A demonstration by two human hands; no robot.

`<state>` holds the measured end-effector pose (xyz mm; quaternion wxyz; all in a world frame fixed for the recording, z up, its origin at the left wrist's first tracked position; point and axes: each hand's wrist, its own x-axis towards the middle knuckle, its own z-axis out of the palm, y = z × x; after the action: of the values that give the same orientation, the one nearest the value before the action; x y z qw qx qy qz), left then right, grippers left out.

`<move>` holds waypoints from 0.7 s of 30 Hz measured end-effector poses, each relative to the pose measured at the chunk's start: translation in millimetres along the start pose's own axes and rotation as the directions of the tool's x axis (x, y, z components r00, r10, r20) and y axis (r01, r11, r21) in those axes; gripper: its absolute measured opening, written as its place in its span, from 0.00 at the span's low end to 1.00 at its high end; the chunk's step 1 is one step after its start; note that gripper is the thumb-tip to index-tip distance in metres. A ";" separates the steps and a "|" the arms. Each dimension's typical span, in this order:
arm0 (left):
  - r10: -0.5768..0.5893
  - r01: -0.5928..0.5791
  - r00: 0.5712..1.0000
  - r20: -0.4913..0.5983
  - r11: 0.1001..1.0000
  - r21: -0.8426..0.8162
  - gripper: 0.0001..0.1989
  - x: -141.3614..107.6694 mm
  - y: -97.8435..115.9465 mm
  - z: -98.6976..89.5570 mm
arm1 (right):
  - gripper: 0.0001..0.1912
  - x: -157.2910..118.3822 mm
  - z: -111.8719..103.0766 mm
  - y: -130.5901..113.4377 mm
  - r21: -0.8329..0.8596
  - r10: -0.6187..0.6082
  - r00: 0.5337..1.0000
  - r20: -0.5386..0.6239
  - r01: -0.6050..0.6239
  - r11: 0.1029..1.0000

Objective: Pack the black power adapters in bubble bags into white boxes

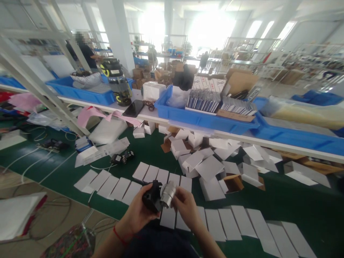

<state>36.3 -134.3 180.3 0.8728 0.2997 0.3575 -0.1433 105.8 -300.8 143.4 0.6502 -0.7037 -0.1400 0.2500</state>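
Note:
Low in the middle, my left hand (137,206) is closed around a black box-shaped device (152,197). Pressed against the device's right side is a silver metal pipe fitting (168,194), which looks like a small valve body. My right hand (186,208) pinches the fitting between thumb and fingers. Whether the two parts are joined is hidden from this angle. Beneath and around my hands, white boxes (213,224) lie in rows on the green tabletop. Farther back on the left are similar black devices with metal parts (122,157), a white cable beside them.
Open white cartons (209,168) are heaped behind the rows. Above the bench runs a shelf (146,114) with a blue bin of packed cards (206,120), a phone (133,108) and a large bottle (116,82). A metal upright (53,86) crosses the left side. Another person (87,53) stands far back.

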 end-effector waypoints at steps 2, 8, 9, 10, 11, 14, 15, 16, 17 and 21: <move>0.005 -0.005 1.000 0.005 0.997 -0.077 0.18 5.1 -1.9 0.6 | 0.14 -8.3 6.3 1.3 -0.285 -0.116 0.991 -0.064 0.094 0.954; -0.029 0.029 1.000 -0.004 0.994 -0.104 0.19 15.6 -9.8 -2.5 | 0.18 -11.0 2.3 -1.3 -0.739 -0.575 0.804 0.152 0.479 0.474; -0.052 0.051 0.999 -0.009 0.995 -0.084 0.20 16.5 -10.6 -5.0 | 0.18 -9.2 -1.7 -3.8 -0.755 -0.594 0.778 0.207 0.513 0.408; -0.076 0.075 0.997 -0.004 0.995 -0.062 0.21 17.4 -11.0 -8.1 | 0.18 -7.1 -6.3 -6.8 -0.757 -0.601 0.753 0.270 0.551 0.351; -0.102 0.102 0.995 0.010 0.994 -0.039 0.22 18.4 -11.0 -12.0 | 0.18 -4.8 -11.1 -10.1 -0.743 -0.599 0.726 0.338 0.596 0.304; -0.207 0.206 0.977 0.042 0.978 0.033 0.25 22.4 -9.4 -26.1 | 0.15 3.0 -22.8 -18.7 -0.628 -0.579 0.619 0.531 0.746 0.221; -0.245 0.243 0.969 0.030 0.969 0.055 0.25 24.1 -8.6 -31.2 | 0.14 5.9 -24.6 -20.1 -0.589 -0.568 0.587 0.577 0.781 0.209; -0.280 0.279 0.960 0.012 0.957 0.078 0.25 25.8 -7.8 -36.3 | 0.12 8.9 -25.1 -20.4 -0.563 -0.553 0.571 0.607 0.800 0.207; -0.309 0.308 0.951 -0.009 0.946 0.100 0.25 27.6 -7.0 -41.2 | 0.09 11.9 -24.2 -19.5 -0.552 -0.536 0.568 0.624 0.806 0.212; -0.362 0.367 0.930 -0.061 0.918 0.149 0.28 34.6 -2.2 -60.1 | 0.23 23.5 -7.5 -6.4 -0.536 -0.473 0.588 0.657 0.805 0.256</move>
<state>27.2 -99.6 120.9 0.7984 0.2983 0.4088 -0.3264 130.3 -294.1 145.9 0.2636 -0.7287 -0.6320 -0.0092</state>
